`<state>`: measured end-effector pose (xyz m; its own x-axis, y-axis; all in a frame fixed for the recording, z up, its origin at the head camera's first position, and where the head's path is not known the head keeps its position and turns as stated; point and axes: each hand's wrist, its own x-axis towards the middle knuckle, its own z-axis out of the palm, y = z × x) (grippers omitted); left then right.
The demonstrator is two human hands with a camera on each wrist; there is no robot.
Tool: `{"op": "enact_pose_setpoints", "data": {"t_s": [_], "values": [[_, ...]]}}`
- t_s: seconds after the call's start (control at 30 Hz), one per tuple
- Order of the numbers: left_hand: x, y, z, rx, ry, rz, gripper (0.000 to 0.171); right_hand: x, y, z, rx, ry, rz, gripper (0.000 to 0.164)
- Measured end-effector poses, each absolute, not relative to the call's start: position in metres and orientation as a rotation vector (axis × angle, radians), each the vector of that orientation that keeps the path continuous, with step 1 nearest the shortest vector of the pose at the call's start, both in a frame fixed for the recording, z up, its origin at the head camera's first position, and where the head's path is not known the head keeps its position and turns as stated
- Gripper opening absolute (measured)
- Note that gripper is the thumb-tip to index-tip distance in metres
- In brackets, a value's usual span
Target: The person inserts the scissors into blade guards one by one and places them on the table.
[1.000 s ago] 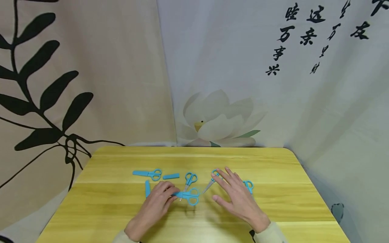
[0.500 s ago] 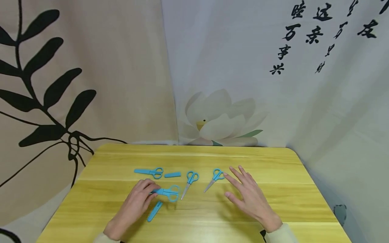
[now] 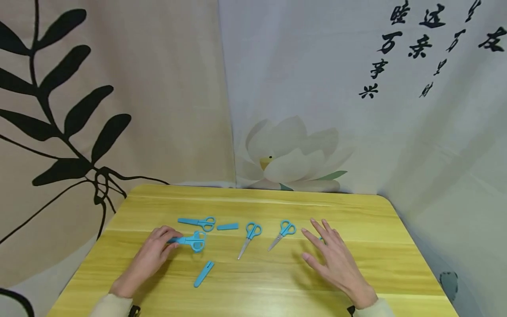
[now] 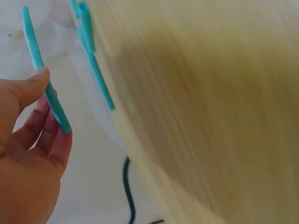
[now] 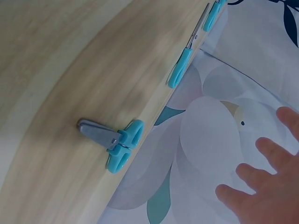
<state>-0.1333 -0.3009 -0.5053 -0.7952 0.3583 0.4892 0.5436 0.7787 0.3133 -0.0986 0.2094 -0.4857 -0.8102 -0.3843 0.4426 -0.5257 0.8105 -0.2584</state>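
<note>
My left hand [image 3: 148, 255] pinches a blue sheath fitted over the blades of a pair of scissors [image 3: 184, 241], lifted above the table. In the left wrist view the same scissors [image 4: 35, 46] show edge-on between thumb and fingers. Behind their handles, another blue piece seems to lie, mostly covered. My right hand [image 3: 336, 262] hovers with fingers spread and holds nothing. Partly hidden beneath it is a bare pair of scissors [image 5: 119, 144], plain in the right wrist view. Left of that hand lie two bare pairs, the nearer scissors [image 3: 282, 234] and the farther scissors [image 3: 249, 239].
A sheathed pair of scissors [image 3: 198, 222] lies at the back left of the wooden table [image 3: 253, 295]. Beside it is a loose blue sheath [image 3: 227, 226]; another loose sheath [image 3: 203, 274] lies closer to me. A printed curtain [image 3: 297, 88] hangs behind the table.
My left hand has carried the sheathed scissors leftward, away from the bare pairs, uncovering the near loose sheath. The right hand has drawn back slightly to the right, still spread.
</note>
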Motion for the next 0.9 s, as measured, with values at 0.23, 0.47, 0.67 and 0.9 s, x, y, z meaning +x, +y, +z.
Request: {"op": "enact_pose_setpoints", "data": {"t_s": [0.23, 0.47, 0.67, 0.9], "values": [[-0.148, -0.323, -0.515, -0.648, -2.638, -0.622, 0.024, -0.095, 0.215, -0.488, 0.668, -2.604, 0.540, 0.056], [-0.153, -0.340, -0.522, -0.654, -2.665, -0.561, 0.023, -0.093, 0.218, -0.490, 0.674, -2.597, 0.550, 0.052], [-0.163, -0.345, -0.522, -0.692, -2.721, -0.499, 0.019, -0.094, 0.216, -0.488, 0.685, -2.592, 0.556, 0.051], [-0.167, -0.338, -0.523, -0.717, -2.771, -0.486, 0.020, -0.096, 0.213, -0.483, 0.696, -2.601, 0.574, 0.049]]}}
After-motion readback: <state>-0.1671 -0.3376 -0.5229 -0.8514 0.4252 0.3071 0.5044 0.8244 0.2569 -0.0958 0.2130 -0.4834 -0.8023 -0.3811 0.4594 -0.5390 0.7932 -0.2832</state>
